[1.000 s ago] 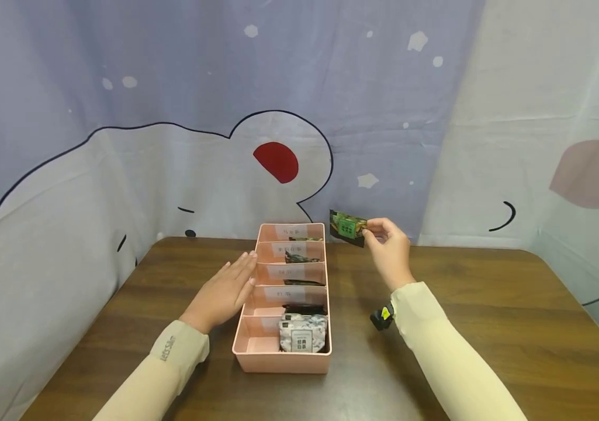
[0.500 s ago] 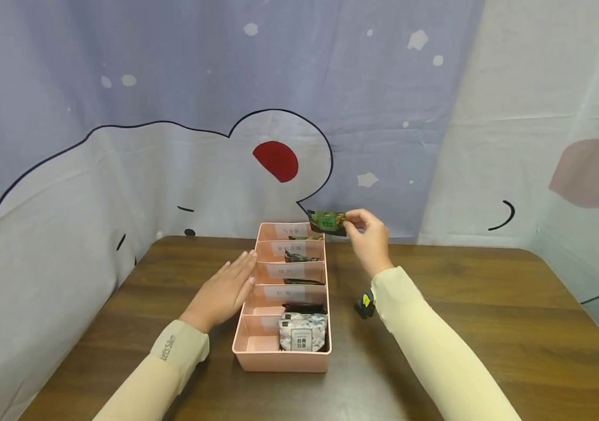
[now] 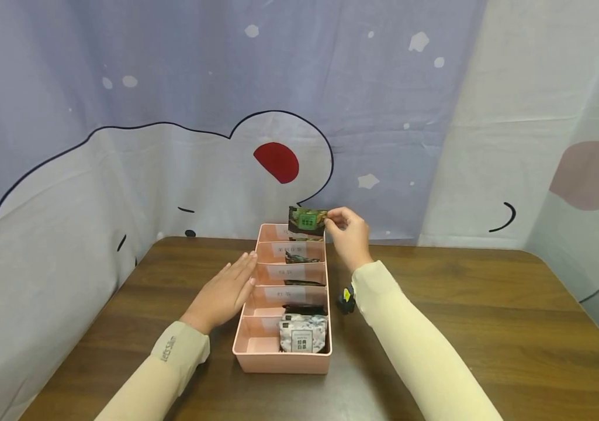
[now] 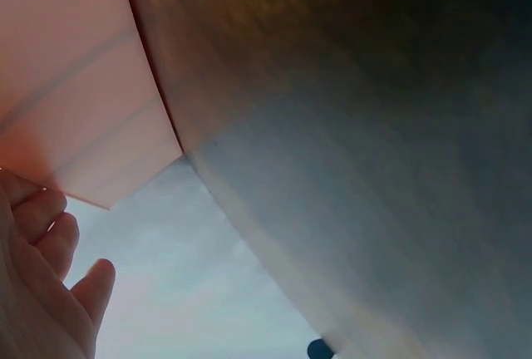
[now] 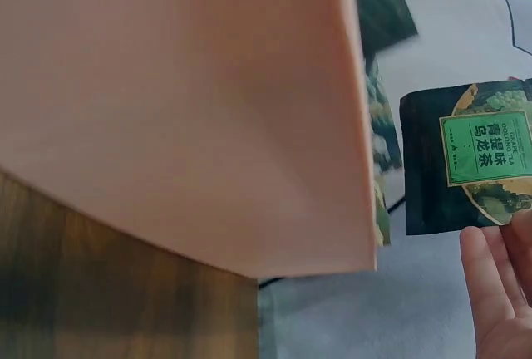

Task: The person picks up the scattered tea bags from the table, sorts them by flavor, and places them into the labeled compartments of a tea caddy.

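Note:
A dark green tea sachet point(image 3: 307, 221) with a bright green label hangs over the farthest compartment of the pink divided box point(image 3: 286, 363). My right hand point(image 3: 349, 237) pinches it by its right edge between thumb and fingers; the right wrist view shows the label of the sachet point(image 5: 486, 155) reading oolong tea. Against the box's left side rests my left hand point(image 3: 222, 295), its fingers straight. In the left wrist view the fingers of that hand point(image 4: 50, 284) touch the pink wall. White patterned sachets point(image 3: 301, 334) stand in the nearest compartment, and darker sachets sit in those behind.
The box stands on a brown wooden table point(image 3: 462, 327). White paper labels mark its compartment dividers. A patterned curtain point(image 3: 199, 70) hangs right behind the table's far edge. A small black device point(image 3: 348, 299) is at the right wrist.
My right hand has moved left, bringing the tea sachet from beside the box to above its far compartment. My left hand has stayed in place.

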`<control>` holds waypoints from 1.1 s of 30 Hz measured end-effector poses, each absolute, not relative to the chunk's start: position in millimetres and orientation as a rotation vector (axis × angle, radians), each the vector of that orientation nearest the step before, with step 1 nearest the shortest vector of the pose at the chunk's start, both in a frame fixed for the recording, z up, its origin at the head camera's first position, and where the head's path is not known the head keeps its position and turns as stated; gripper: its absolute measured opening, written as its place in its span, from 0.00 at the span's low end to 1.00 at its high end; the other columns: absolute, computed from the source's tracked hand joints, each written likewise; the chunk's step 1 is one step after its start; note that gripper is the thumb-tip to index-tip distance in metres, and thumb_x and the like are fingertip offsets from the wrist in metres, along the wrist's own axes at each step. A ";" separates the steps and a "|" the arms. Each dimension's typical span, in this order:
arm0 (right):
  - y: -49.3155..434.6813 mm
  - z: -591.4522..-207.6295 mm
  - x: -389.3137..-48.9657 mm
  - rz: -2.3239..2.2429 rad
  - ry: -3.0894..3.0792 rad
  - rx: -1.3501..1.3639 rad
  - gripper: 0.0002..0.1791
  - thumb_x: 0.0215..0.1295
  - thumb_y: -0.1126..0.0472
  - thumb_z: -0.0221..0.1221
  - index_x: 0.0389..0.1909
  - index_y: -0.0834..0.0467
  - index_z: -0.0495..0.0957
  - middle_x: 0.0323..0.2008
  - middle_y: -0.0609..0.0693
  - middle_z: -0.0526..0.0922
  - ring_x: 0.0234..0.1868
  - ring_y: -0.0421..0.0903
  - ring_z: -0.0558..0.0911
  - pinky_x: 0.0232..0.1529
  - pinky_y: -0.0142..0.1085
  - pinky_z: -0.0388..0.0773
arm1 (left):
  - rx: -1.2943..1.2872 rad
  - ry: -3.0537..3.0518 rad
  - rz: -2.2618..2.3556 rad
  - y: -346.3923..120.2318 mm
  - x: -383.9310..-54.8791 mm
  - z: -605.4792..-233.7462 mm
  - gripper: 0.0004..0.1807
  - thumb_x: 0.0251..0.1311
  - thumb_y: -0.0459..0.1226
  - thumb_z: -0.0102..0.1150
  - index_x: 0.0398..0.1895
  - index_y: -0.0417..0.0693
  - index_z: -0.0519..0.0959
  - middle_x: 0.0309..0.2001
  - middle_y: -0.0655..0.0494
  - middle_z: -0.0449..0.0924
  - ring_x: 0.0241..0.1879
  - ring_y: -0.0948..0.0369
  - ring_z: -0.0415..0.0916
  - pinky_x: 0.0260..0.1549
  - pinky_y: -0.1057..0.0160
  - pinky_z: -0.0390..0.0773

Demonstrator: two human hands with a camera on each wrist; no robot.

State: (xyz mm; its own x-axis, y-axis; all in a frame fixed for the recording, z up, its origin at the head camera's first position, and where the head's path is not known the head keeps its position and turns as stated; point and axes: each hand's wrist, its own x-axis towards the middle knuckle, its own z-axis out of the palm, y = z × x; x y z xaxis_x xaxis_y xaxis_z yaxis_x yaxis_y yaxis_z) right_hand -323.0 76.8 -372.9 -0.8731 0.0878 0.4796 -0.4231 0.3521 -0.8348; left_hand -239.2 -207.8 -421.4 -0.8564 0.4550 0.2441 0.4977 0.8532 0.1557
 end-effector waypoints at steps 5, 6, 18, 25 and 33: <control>70.6 -375.0 -323.2 1.538 -2.220 0.246 0.04 0.69 0.67 0.62 0.41 0.63 0.83 0.38 0.57 0.87 0.40 0.52 0.86 0.43 0.45 0.84 | -0.738 -2.834 -0.315 -207.5 -239.7 -421.7 0.32 0.80 0.46 0.36 0.78 0.36 0.57 0.79 0.46 0.53 0.78 0.49 0.50 0.75 0.45 0.54; 70.0 -374.9 -323.5 1.539 -2.221 0.245 0.04 0.70 0.67 0.62 0.41 0.63 0.83 0.38 0.57 0.87 0.40 0.52 0.86 0.43 0.45 0.84 | -0.738 -2.833 -0.314 -207.5 -239.8 -421.8 0.32 0.80 0.46 0.37 0.78 0.36 0.57 0.79 0.46 0.53 0.78 0.49 0.50 0.75 0.45 0.54; 73.2 -379.0 -332.0 1.575 -2.195 0.259 0.04 0.70 0.68 0.61 0.41 0.65 0.82 0.37 0.59 0.87 0.37 0.54 0.87 0.40 0.42 0.84 | -0.734 -2.835 -0.323 -207.5 -239.0 -421.7 0.31 0.80 0.45 0.39 0.78 0.36 0.56 0.79 0.46 0.53 0.79 0.49 0.49 0.75 0.45 0.54; 73.0 -380.1 -330.8 1.516 -2.276 0.252 0.04 0.70 0.67 0.62 0.41 0.63 0.83 0.39 0.57 0.87 0.42 0.52 0.85 0.45 0.45 0.83 | -0.737 -2.829 -0.331 -208.0 -238.8 -421.7 0.31 0.80 0.44 0.39 0.78 0.35 0.57 0.79 0.45 0.54 0.78 0.49 0.50 0.75 0.45 0.54; 75.2 -387.0 -329.4 1.491 -2.350 0.249 0.04 0.70 0.67 0.62 0.41 0.63 0.83 0.40 0.58 0.87 0.43 0.54 0.85 0.47 0.47 0.82 | -0.739 -2.831 -0.333 -208.0 -239.6 -422.8 0.31 0.80 0.45 0.38 0.78 0.36 0.57 0.79 0.46 0.53 0.78 0.49 0.49 0.75 0.45 0.54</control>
State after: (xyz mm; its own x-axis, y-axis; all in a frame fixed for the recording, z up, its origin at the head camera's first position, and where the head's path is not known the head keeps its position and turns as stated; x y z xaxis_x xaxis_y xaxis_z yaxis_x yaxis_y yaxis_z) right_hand -329.4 75.2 -387.0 -0.9248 0.0364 0.3788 -0.3273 0.4322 -0.8403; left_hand -239.6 -208.0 -422.8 -0.8560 0.4558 0.2440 0.4999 0.8499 0.1663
